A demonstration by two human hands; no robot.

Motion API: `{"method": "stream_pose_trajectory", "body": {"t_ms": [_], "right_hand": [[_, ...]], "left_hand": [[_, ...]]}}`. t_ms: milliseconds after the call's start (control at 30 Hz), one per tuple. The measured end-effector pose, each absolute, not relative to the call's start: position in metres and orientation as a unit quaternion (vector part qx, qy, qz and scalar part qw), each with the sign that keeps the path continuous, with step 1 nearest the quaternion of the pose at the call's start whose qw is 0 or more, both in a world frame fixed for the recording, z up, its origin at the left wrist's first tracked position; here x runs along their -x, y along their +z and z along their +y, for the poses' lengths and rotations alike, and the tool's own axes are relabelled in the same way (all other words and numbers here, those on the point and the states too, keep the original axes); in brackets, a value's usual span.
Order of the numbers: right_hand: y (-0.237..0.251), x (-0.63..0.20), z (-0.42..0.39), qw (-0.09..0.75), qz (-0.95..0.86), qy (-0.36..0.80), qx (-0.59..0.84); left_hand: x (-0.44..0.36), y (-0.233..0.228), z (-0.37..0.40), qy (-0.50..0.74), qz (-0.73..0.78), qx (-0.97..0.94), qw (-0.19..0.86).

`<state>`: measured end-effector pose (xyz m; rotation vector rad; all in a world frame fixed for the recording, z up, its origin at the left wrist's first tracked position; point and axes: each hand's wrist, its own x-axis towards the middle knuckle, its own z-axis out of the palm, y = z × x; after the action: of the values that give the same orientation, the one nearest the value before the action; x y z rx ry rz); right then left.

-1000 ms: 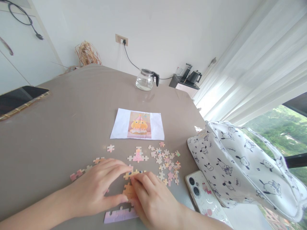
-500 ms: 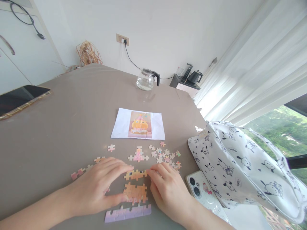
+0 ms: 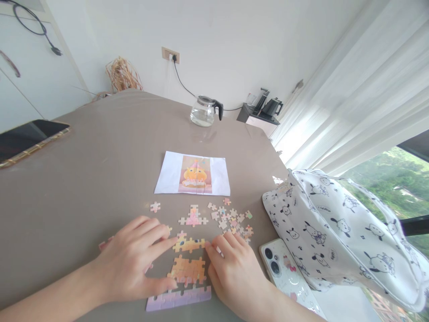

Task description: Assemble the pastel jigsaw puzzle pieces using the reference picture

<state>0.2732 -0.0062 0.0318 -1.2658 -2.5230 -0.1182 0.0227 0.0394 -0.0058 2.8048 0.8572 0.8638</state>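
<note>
A narrow strip of joined orange jigsaw pieces with dark eyes (image 3: 189, 244) lies flat on the table. My left hand (image 3: 137, 257) is open, its index fingertip at the strip's left end and its thumb beside an orange jigsaw block (image 3: 188, 269). At the strip's right end my right hand (image 3: 234, 268) pinches with curled fingers; something pale shows between them, too small to name. Below the block runs a lilac row of joined pieces (image 3: 179, 298). Above the strip sits a small pink joined section (image 3: 194, 217). My left hand partly covers some pieces.
Loose jigsaw pieces (image 3: 231, 218) lie right of the pink section. A paper with a printed picture (image 3: 167, 174) is behind. A glass pot (image 3: 203, 114) stands farther back. A patterned bag (image 3: 321, 228) and a phone (image 3: 278, 259) are at right; another phone (image 3: 31, 138) is at left.
My left hand has shifted slightly left, and its thumb has drawn back from the orange block. A pink piece now shows above the strip's left end. The right hand barely moved.
</note>
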Motion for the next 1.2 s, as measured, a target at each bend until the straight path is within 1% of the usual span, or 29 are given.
{"method": "stream_pose_trajectory", "body": {"t_ms": [333,533,633,700,733,767,867,967,1067,1200], "right_hand": [[0.030,-0.272,-0.009,0.139,-0.888,-0.029,0.436],[0.036,-0.272,-0.008,0.138,-0.892,-0.024,0.429],[0.047,-0.275,-0.007,0.116,-0.907,-0.022,0.405],[0.053,-0.277,-0.008,0.102,-0.921,-0.015,0.375],[0.054,-0.278,-0.010,0.102,-0.929,-0.011,0.357],[0.054,-0.279,-0.012,0.110,-0.935,-0.008,0.337],[0.047,-0.281,-0.020,0.162,-0.943,-0.010,0.291],[0.034,-0.282,-0.026,0.203,-0.941,-0.020,0.271],[0.024,-0.282,-0.029,0.205,-0.940,-0.027,0.272],[0.021,-0.282,-0.029,0.195,-0.942,-0.023,0.273]], "left_hand": [[-0.023,-0.005,0.038,0.284,0.281,-0.916,0.037],[-0.024,0.001,0.042,0.297,0.315,-0.900,0.055],[-0.023,0.014,0.039,0.284,0.260,-0.923,0.006],[-0.024,0.021,0.030,0.257,0.222,-0.940,-0.039],[-0.025,0.023,0.024,0.243,0.218,-0.944,-0.044],[-0.025,0.022,0.016,0.236,0.246,-0.939,-0.041],[-0.023,0.009,-0.005,0.241,0.233,-0.941,-0.043],[-0.016,-0.008,-0.018,0.212,0.235,-0.945,-0.082],[-0.011,-0.015,-0.019,0.204,0.232,-0.947,-0.090],[-0.012,-0.014,-0.018,0.220,0.234,-0.944,-0.079]]}}
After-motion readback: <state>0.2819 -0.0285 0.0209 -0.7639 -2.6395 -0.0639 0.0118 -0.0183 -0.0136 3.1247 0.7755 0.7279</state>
